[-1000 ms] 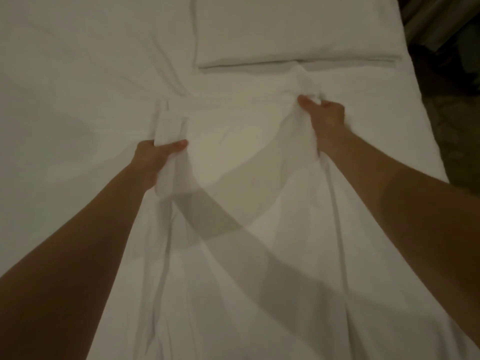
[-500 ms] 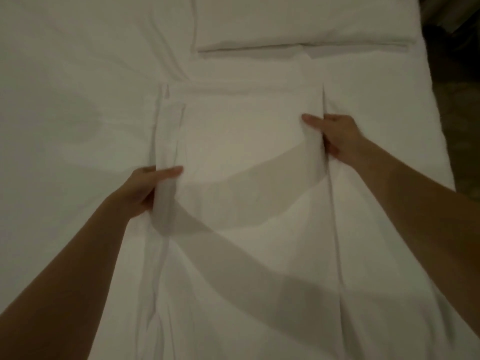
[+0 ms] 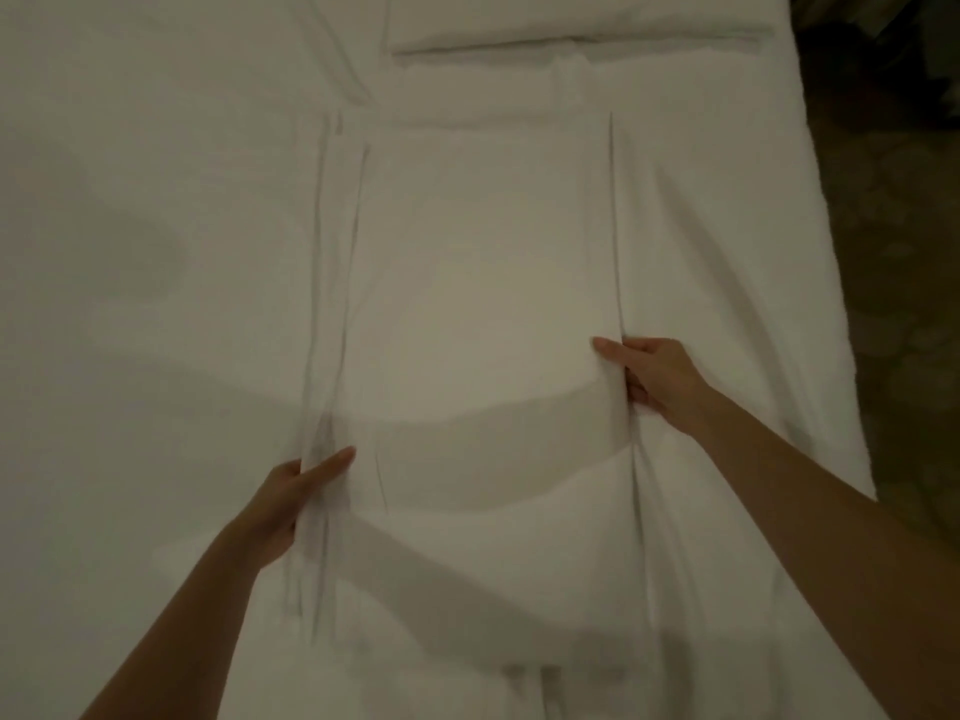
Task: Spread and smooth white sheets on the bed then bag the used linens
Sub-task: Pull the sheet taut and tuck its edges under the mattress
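A folded white sheet (image 3: pixel 478 283) lies lengthwise on the white bed (image 3: pixel 156 252), its far end just below the pillow. My left hand (image 3: pixel 291 498) grips the layered left edge of the sheet, thumb on top. My right hand (image 3: pixel 657 384) grips the right fold of the sheet, thumb over the top layer and fingers tucked under. The sheet between my hands is stretched fairly flat, with long creases running along both edges.
A white pillow (image 3: pixel 571 15) lies at the head of the bed. The bed's right edge (image 3: pixel 831 304) drops to a dark patterned floor (image 3: pixel 904 252). The bed surface widens to the left of the sheet.
Both hands have slid back toward me along the sheet's two edges, away from the pillow, and the sheet now lies longer and flatter.
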Demonstrator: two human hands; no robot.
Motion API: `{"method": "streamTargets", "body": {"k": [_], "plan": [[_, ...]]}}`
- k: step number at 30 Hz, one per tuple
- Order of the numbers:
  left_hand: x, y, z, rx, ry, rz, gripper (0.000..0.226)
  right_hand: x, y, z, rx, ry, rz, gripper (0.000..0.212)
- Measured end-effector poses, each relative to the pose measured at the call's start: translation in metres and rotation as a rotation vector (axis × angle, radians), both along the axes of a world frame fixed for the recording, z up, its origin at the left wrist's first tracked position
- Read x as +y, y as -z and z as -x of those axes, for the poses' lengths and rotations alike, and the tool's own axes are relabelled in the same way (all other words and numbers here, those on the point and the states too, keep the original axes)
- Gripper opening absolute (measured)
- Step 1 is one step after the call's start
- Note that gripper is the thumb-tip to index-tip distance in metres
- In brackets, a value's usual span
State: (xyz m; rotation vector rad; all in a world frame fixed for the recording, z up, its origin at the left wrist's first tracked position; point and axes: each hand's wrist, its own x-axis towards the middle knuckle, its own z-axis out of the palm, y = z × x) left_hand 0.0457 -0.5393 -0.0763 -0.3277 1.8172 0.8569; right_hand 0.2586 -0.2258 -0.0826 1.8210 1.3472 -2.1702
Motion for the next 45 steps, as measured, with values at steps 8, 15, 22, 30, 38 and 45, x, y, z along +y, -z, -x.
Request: {"method": "streamTargets", "body": {"k": [8, 15, 22, 30, 38, 45], "plan": [[-0.065, -0.010, -0.078, 0.037, -0.056, 0.011, 0.025, -0.086, -0.006, -0.083, -0.054, -0.157, 0.028, 0.016], [-0.088, -0.018, -0.104, 0.149, -0.083, 0.058, 0.038, -0.114, -0.006, -0.112, -0.076, -0.101, 0.011, 0.026], [-0.089, -0.030, -0.121, 0.268, -0.012, 0.184, 0.047, -0.128, -0.020, -0.139, -0.135, -0.345, 0.162, 0.029], [-0.044, -0.045, -0.150, 0.722, 0.353, 0.226, 0.080, -0.120, -0.028, -0.118, -0.057, -0.205, -0.018, 0.027], [-0.029, -0.032, -0.145, 0.623, 0.486, 0.371, 0.074, -0.096, -0.030, -0.076, 0.052, -0.133, -0.146, 0.029], [-0.041, -0.037, -0.120, 0.441, 0.665, 0.192, 0.068, -0.101, -0.048, -0.044, 0.052, -0.135, -0.305, 0.026]]}}
